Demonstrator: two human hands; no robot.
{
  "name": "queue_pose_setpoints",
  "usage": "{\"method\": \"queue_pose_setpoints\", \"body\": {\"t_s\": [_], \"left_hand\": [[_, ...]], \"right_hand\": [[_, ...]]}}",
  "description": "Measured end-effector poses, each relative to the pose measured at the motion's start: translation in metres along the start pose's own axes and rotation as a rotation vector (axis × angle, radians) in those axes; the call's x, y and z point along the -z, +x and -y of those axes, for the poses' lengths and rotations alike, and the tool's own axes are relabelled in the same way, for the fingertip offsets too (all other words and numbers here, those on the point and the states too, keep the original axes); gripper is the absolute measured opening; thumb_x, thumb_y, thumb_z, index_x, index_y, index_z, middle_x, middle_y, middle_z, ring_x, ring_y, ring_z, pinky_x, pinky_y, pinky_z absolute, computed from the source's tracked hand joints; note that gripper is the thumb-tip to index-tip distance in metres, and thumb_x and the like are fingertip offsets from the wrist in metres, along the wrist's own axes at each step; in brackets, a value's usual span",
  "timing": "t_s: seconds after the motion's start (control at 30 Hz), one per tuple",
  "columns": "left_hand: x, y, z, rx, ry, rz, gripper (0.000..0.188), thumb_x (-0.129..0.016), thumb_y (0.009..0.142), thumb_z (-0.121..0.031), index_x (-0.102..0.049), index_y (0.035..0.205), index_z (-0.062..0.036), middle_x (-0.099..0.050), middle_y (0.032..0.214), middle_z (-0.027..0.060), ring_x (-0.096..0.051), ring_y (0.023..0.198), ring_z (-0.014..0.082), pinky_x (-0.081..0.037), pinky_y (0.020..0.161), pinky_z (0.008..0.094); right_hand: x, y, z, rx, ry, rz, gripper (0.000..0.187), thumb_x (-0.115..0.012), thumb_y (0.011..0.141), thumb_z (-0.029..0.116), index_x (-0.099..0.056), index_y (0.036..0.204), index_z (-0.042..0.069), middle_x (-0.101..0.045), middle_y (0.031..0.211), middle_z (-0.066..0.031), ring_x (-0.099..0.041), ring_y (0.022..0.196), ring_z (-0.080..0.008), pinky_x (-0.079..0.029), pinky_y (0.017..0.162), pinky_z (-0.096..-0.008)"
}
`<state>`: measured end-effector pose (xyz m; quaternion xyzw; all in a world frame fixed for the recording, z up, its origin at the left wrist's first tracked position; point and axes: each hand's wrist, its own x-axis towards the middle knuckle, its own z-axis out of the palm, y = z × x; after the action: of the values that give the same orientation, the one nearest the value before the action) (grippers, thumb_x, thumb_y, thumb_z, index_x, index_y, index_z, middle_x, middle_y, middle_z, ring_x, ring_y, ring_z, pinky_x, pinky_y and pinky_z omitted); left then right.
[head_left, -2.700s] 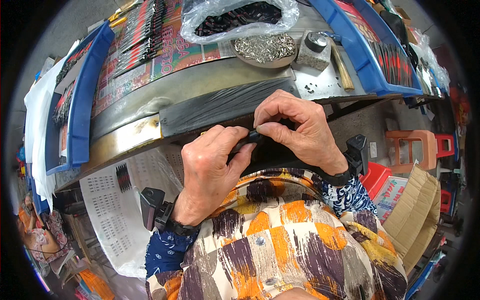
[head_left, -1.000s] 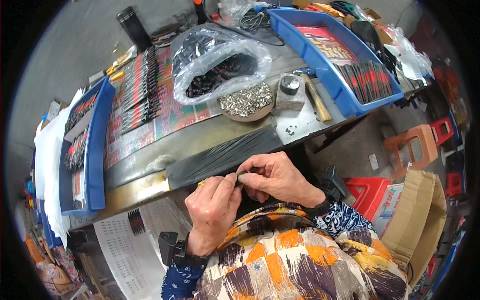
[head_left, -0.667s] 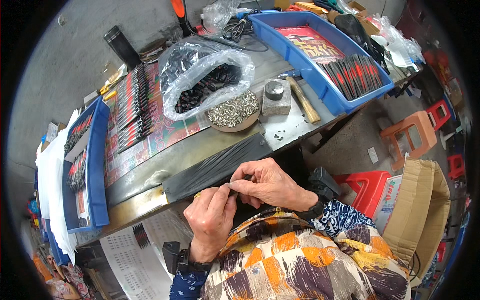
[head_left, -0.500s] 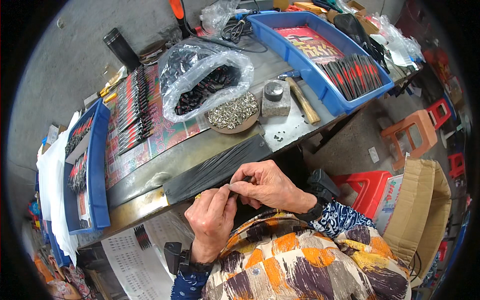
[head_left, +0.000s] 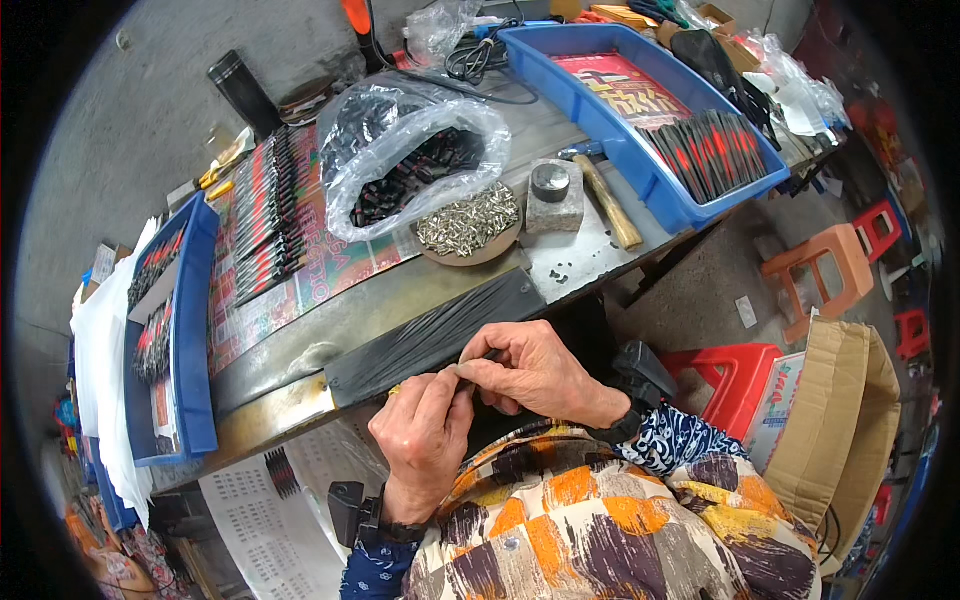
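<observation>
My left hand [head_left: 422, 430] and my right hand [head_left: 540, 378] meet just in front of the table edge, fingertips pinched together. Whatever they hold is mostly hidden; only a small dark bit shows between the fingers. Behind them, a black-wrapped strip [head_left: 440, 338] covers the table's front edge. Farther back stands a round dish [head_left: 455, 258] heaped with small silvery metal pins [head_left: 468, 222]. Beside it, a clear plastic bag [head_left: 487, 135] lies with its mouth open, showing many black pieces with red marks [head_left: 415, 180].
A stone block [head_left: 553, 212] with a round black piece on top stands near a wooden-handled hammer [head_left: 608, 203]. Blue trays flank the work area, one at right [head_left: 650, 185], another at left [head_left: 203, 390]. Black-and-red pieces [head_left: 268, 215] lie in rows. A cardboard box [head_left: 835, 420] stands right.
Both hands stay joined at nearly the same spot, with only a slight shift of the fingers. The view has moved very slightly; nothing on the table has visibly moved.
</observation>
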<state>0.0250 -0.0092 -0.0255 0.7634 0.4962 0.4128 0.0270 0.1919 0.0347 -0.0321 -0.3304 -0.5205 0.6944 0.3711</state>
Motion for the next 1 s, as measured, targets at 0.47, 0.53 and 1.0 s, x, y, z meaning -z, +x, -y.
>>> {"method": "queue_pose_setpoints", "body": {"t_s": [0.47, 0.53, 1.0], "left_hand": [[0.0025, 0.0007, 0.0001, 0.003, -0.006, -0.002, 0.025, -0.073, 0.069, 0.002, -0.067, 0.093, -0.0007, -0.064, 0.077, 0.0109, -0.064, 0.067, 0.0268, -0.051, 0.059, 0.0349], [0.0017, 0.0005, 0.0007, -0.001, -0.012, -0.005, 0.025, -0.073, 0.069, 0.002, -0.068, 0.094, -0.0008, -0.064, 0.077, 0.011, -0.064, 0.067, 0.027, -0.051, 0.059, 0.0351], [0.0026, -0.0015, 0.0035, 0.01, -0.011, -0.021, 0.028, -0.072, 0.067, 0.004, -0.067, 0.094, 0.0, -0.064, 0.077, 0.0108, -0.065, 0.068, 0.0262, -0.052, 0.059, 0.0351]], "right_hand": [[-0.0047, 0.002, -0.0016, -0.006, 0.016, -0.042, 0.017, -0.063, 0.095, 0.015, -0.062, 0.09, -0.001, -0.058, 0.065, -0.0002, -0.052, 0.054, -0.0025, -0.041, 0.043, -0.018], [-0.0045, 0.0017, -0.0016, -0.024, -0.02, -0.057, 0.016, -0.063, 0.094, 0.014, -0.062, 0.089, -0.001, -0.058, 0.064, -0.0002, -0.051, 0.052, -0.0024, -0.04, 0.043, -0.0179], [-0.0042, 0.0021, -0.0007, 0.023, -0.021, -0.022, 0.015, -0.066, 0.093, 0.014, -0.063, 0.094, -0.001, -0.061, 0.068, -0.0002, -0.051, 0.052, -0.0026, -0.04, 0.044, -0.0174]]}}
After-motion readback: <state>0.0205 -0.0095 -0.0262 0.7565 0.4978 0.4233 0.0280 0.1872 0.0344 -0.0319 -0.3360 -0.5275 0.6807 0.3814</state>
